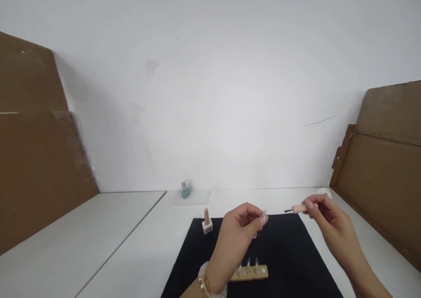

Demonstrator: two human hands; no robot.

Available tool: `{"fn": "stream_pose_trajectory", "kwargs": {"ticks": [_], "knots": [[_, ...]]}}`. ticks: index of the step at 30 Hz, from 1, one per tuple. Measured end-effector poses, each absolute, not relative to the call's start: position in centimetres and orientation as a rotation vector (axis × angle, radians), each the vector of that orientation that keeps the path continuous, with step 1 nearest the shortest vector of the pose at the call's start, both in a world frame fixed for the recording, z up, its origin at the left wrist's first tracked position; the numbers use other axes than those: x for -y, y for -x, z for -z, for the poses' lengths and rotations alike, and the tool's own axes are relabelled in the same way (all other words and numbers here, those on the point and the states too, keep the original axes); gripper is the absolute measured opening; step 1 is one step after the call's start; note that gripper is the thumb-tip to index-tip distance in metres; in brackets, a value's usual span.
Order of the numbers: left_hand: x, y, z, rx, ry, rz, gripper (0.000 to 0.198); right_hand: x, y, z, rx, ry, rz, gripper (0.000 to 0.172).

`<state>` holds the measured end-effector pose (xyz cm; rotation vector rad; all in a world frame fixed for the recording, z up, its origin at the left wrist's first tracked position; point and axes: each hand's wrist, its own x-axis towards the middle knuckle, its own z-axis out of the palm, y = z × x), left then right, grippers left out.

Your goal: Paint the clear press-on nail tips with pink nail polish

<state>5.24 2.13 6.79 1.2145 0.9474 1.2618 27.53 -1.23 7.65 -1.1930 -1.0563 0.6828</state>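
My left hand (241, 227) pinches a small clear nail tip (264, 212) between thumb and fingertips, above a black mat (283, 245). Off to the right, my right hand (329, 219) grips a nail polish brush (298, 208) by its pink cap, its dark bristles pointing left toward the nail tip but apart from it. Below my left wrist lies a wooden strip (261, 275) with several clear upright pieces; its left part is hidden by my arm. A small object (255, 235) shows partly under my left fingers, too covered to name.
A white nail polish bottle with a pink cap (207, 227) stands at the mat's back left. Farther back is a teal bottle (186, 193) near the wall. Crumpled white tissue (325, 192) lies back right. Cardboard panels (384, 166) flank the white table (131, 227).
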Motion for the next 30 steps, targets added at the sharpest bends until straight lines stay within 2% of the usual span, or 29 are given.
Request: {"fn": "stream_pose_trajectory", "kwargs": {"ticks": [1,4,9,14,20,23,26,30], "knots": [[-2.0,-5.3,-6.7,-0.944,-1.202,-1.262,0.018,1.6,-27.8,-6.4,0.837,1.119,-0.936,0.037],[-1.0,-5.1,-6.5,-0.949,-1.158,-1.248,0.021,2.4,-28.2,-3.1,0.609,1.061,-1.135,0.055],[1.5,-4.4,-4.9,-1.002,-1.079,-1.181,0.025,3.5,-27.2,-0.5,0.418,0.994,-1.437,0.048],[2.6,-4.8,-2.8,-1.025,-1.009,-1.152,0.034,4.7,-25.1,-0.3,0.399,0.899,-1.573,0.051],[2.5,-5.2,-2.5,-0.973,-0.984,-1.163,0.028,5.9,-23.2,-0.7,0.523,0.807,-1.739,0.048],[2.3,-5.0,-2.0,-0.972,-0.957,-1.176,0.026,5.9,-22.5,-0.3,0.670,0.859,-1.710,0.054],[2.1,-4.8,-1.2,-0.982,-0.905,-1.191,0.030,5.7,-21.7,0.5,0.821,0.981,-1.498,0.060],[2.3,-4.6,-0.9,-0.972,-0.842,-1.207,0.036,5.3,-20.8,2.1,1.082,1.157,-1.155,0.051]]}}
